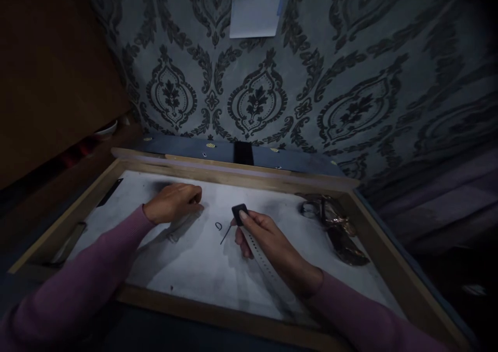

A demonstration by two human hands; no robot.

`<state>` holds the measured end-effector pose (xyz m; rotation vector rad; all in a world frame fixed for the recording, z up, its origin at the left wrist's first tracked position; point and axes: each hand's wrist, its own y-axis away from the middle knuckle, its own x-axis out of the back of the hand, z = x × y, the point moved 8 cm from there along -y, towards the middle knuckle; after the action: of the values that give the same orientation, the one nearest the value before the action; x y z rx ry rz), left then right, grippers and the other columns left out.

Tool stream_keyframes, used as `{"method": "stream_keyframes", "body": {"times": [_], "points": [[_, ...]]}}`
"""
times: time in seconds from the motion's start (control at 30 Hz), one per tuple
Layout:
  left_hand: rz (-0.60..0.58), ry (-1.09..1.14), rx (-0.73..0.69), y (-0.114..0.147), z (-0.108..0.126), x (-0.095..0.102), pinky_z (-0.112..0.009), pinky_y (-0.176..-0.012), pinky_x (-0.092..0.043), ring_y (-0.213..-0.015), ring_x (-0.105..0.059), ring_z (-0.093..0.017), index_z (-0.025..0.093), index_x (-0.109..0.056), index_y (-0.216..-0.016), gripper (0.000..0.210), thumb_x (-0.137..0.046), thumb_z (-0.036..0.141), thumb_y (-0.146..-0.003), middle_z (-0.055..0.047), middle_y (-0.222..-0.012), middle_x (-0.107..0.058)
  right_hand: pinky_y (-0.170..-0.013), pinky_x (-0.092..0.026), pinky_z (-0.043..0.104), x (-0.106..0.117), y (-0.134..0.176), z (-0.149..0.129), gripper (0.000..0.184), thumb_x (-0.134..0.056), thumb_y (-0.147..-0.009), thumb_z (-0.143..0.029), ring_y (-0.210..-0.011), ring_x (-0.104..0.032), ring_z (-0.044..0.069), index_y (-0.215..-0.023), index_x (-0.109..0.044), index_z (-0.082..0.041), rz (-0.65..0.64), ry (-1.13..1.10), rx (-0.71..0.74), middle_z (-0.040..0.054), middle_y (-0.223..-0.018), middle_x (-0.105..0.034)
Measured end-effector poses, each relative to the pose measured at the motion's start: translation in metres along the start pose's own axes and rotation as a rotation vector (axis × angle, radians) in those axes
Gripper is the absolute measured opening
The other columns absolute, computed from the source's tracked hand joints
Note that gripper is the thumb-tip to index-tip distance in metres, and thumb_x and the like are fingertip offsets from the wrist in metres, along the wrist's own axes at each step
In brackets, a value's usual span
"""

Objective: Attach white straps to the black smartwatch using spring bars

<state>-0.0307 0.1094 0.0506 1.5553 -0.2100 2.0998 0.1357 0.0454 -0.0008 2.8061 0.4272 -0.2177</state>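
Note:
In my right hand (268, 238) is a watch with a dark, rounded-square face (239, 214); the thumb presses on that face. A pale strap with a row of holes (260, 253) hangs below it toward me. Beside those fingertips a thin dark rod (225, 235) slants down; whether the hand touches it, I cannot tell. A small dark loop (218, 226) lies just left of the rod. My left hand (174, 202) hovers over the left half of the tray, fingers curled in, their contents hidden. Below it lies a see-through plastic piece (175, 233).
A wooden-rimmed tray (182, 302) with a white bottom surrounds the work. Crumpled shiny brown wrapping (338, 232) lies at its right, a dark flat strip (110, 192) at its left. Behind the rim is a black object (243, 153). Patterned wall and a pale card (256, 15) rise beyond.

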Motion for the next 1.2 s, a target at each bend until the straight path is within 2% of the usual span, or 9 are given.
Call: {"method": "stream_keyframes", "body": {"times": [0.1, 0.23, 0.43, 0.53, 0.6, 0.7, 0.8, 1.03, 1.2], "points": [[-0.097, -0.085, 0.033, 0.0, -0.001, -0.014, -0.028, -0.06, -0.032, -0.079, -0.061, -0.024, 0.019, -0.058, -0.086, 0.02, -0.068, 0.035, -0.08, -0.003, -0.083, -0.066, -0.043, -0.038, 0.023, 0.002, -0.002, 0.003, 0.051, -0.069, -0.077, -0.065, -0.042, -0.052, 0.009, -0.085, -0.061, -0.016, 0.007, -0.057, -0.004, -0.0023, -0.06, -0.062], [-0.174, -0.153, 0.044, 0.0, -0.001, -0.025, -0.028, -0.065, -0.037, -0.085, -0.062, -0.025, 0.02, -0.057, -0.094, 0.022, -0.068, 0.029, -0.077, -0.004, -0.091, -0.068, -0.044, -0.04, 0.024, 0.003, -0.004, 0.005, 0.047, -0.072, -0.077, -0.061, -0.045, -0.056, 0.01, -0.084, -0.061, -0.016, 0.002, -0.092, 0.021, -0.0008, -0.063, -0.064], [-0.196, -0.177, 0.047, -0.001, -0.004, -0.03, -0.028, -0.066, -0.039, -0.085, -0.063, -0.024, 0.021, -0.054, -0.101, 0.023, -0.058, 0.025, -0.079, -0.005, -0.092, -0.068, -0.048, -0.043, 0.024, 0.001, -0.006, 0.004, 0.036, -0.075, -0.08, -0.048, -0.048, -0.057, 0.01, -0.088, -0.062, -0.016, -0.039, -0.106, 0.072, -0.0011, -0.068, -0.066], [-0.197, -0.165, -0.029, 0.001, -0.001, -0.034, -0.03, -0.073, -0.04, -0.092, -0.062, -0.026, 0.02, -0.055, -0.09, 0.01, -0.052, 0.022, -0.081, -0.007, -0.095, -0.068, -0.049, -0.043, 0.023, -0.002, -0.005, 0.003, 0.035, -0.074, -0.081, -0.047, -0.048, -0.058, 0.009, -0.09, -0.062, -0.015, -0.066, -0.095, 0.093, -0.0017, -0.067, -0.066], [-0.171, -0.136, -0.101, 0.002, 0.002, -0.037, -0.032, -0.078, -0.04, -0.094, -0.062, -0.026, 0.02, -0.056, -0.091, 0.012, -0.048, 0.026, -0.085, -0.008, -0.099, -0.068, -0.048, -0.043, 0.022, -0.003, -0.005, 0.003, 0.037, -0.075, -0.079, -0.049, -0.047, -0.058, 0.009, -0.088, -0.061, -0.016, -0.087, -0.093, 0.095, -0.002, -0.065, -0.067], [-0.005, 0.064, -0.165, -0.001, 0.004, -0.032, -0.031, -0.075, -0.041, -0.087, -0.062, -0.024, 0.021, -0.056, -0.089, 0.018, -0.046, 0.036, -0.087, -0.006, -0.093, -0.067, -0.044, -0.041, 0.022, -0.003, -0.006, 0.006, 0.042, -0.075, -0.078, -0.055, -0.043, -0.056, 0.009, -0.085, -0.059, -0.017, -0.121, -0.103, 0.094, -0.003, -0.062, -0.066], [0.099, 0.229, -0.127, -0.006, 0.001, -0.029, -0.028, -0.062, -0.037, -0.066, -0.055, -0.02, 0.021, -0.051, -0.077, 0.026, -0.046, 0.046, -0.085, -0.001, -0.071, -0.06, -0.043, -0.041, 0.022, 0.0, -0.007, 0.004, 0.045, -0.074, -0.077, -0.058, -0.039, -0.053, 0.007, -0.087, -0.059, -0.017, -0.133, -0.1, 0.123, -0.0046, -0.061, -0.064], [0.067, 0.749, -0.084, -0.016, 0.007, -0.04, -0.027, -0.057, -0.043, -0.057, -0.053, -0.015, 0.021, -0.046, -0.081, 0.033, -0.054, 0.053, -0.079, 0.002, -0.065, -0.057, -0.041, -0.041, 0.02, -0.002, -0.014, -0.006, 0.049, -0.076, -0.074, -0.06, -0.041, -0.056, 0.007, -0.083, -0.055, -0.017, -0.102, -0.112, 0.176, -0.004, -0.064, -0.064], [-0.031, 0.943, -0.02, -0.016, 0.012, -0.055, -0.023, -0.047, -0.037, -0.048, -0.04, -0.011, 0.02, -0.05, -0.088, 0.043, -0.055, 0.062, -0.081, 0.008, -0.056, -0.042, -0.039, -0.041, 0.02, -0.005, -0.02, -0.012, 0.052, -0.077, -0.07, -0.063, -0.047, -0.063, 0.01, -0.084, -0.056, -0.016, -0.047, -0.173, 0.222, -0.0005, -0.074, -0.066]]}}
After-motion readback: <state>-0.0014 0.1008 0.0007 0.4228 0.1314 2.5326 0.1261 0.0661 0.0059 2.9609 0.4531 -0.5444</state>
